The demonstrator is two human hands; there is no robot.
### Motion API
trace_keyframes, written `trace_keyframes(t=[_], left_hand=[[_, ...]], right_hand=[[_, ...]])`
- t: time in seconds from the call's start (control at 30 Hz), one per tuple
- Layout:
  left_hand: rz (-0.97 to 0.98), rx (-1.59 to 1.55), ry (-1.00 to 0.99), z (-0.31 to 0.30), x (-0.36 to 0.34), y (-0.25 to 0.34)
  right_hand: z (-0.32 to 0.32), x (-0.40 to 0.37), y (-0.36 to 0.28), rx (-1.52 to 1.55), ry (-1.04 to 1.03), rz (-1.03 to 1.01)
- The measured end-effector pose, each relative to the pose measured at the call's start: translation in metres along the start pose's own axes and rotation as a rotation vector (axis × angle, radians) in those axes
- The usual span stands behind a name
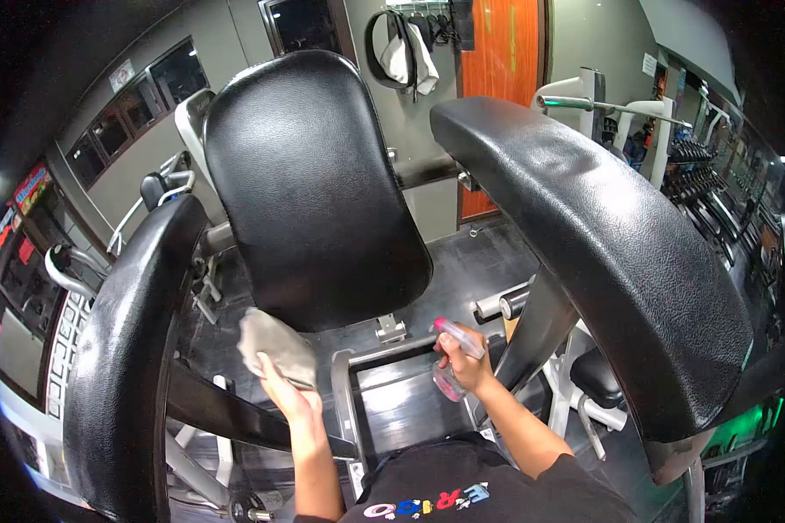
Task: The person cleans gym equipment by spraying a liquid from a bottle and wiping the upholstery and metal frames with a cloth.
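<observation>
My left hand (290, 394) is closed on a pale grey cloth (276, 347), held just below the lower edge of a black padded backrest (314, 183). The cloth hangs over my fingers and hides part of them. In my right hand (469, 359) is a clear spray bottle (449, 383) with a pink nozzle, my fingers wrapped round its neck. Pinkish liquid shows inside the bottle. On either side of me run long black padded armrests, the left armrest (118, 349) and the right armrest (602, 227). Neither hand touches a pad.
Below my hands is a metal frame (344, 401) over a dark floor (458, 266). Straps and cloths (406, 57) hang on the back wall beside an orange wooden door (501, 87). Dumbbell racks (698, 166) stand at right, other gym machines at left.
</observation>
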State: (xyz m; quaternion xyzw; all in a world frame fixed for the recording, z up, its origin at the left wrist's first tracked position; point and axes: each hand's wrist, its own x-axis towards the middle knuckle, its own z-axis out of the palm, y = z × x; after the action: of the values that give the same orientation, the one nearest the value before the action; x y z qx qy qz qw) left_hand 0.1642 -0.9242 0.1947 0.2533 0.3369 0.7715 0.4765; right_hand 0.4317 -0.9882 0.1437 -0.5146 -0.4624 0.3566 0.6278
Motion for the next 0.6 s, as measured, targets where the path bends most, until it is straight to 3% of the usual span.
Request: trace_keyframes(t=[0.03,0.1,0.17,0.23,0.3,0.33,0.37,0.47,0.5,0.53,0.6], left_hand=[[0.065,0.024,0.116,0.016,0.004,0.009],[0.347,0.056,0.115,0.054,0.008,0.015],[0.559,0.378,-0.183,0.069,0.032,0.003],[1.305,0.747,-0.463,0.133,0.044,0.014],[1.199,1.224,-0.476,0.153,0.033,-0.017],[1.217,1.292,-0.465,0.152,0.027,-0.033],[1.236,1.358,-0.453,0.145,0.022,-0.052],[1.274,1.517,-0.659,0.095,0.015,-0.133],[1.181,1.509,-0.824,0.075,0.007,-0.145],[0.997,1.698,-0.979,0.061,0.002,-0.160],[1.501,1.361,-0.844,0.008,0.013,-0.212]], right_hand=[[0.000,0.000,0.004,0.011,-0.020,0.006],[0.003,-0.001,0.005,0.078,-0.028,0.021],[0.004,-0.002,0.009,0.131,-0.053,0.049],[0.008,-0.005,0.009,0.146,-0.059,0.052],[0.011,-0.005,0.012,0.151,-0.046,0.059],[0.003,-0.003,0.039,0.063,-0.064,-0.088],[0.003,-0.005,0.036,0.062,-0.061,-0.091],[0.000,-0.012,0.025,0.191,0.012,0.073],[-0.003,-0.013,0.025,0.189,0.009,0.070],[-0.006,-0.014,0.023,0.173,0.008,0.059],[-0.012,-0.018,0.018,0.167,0.026,0.053]])
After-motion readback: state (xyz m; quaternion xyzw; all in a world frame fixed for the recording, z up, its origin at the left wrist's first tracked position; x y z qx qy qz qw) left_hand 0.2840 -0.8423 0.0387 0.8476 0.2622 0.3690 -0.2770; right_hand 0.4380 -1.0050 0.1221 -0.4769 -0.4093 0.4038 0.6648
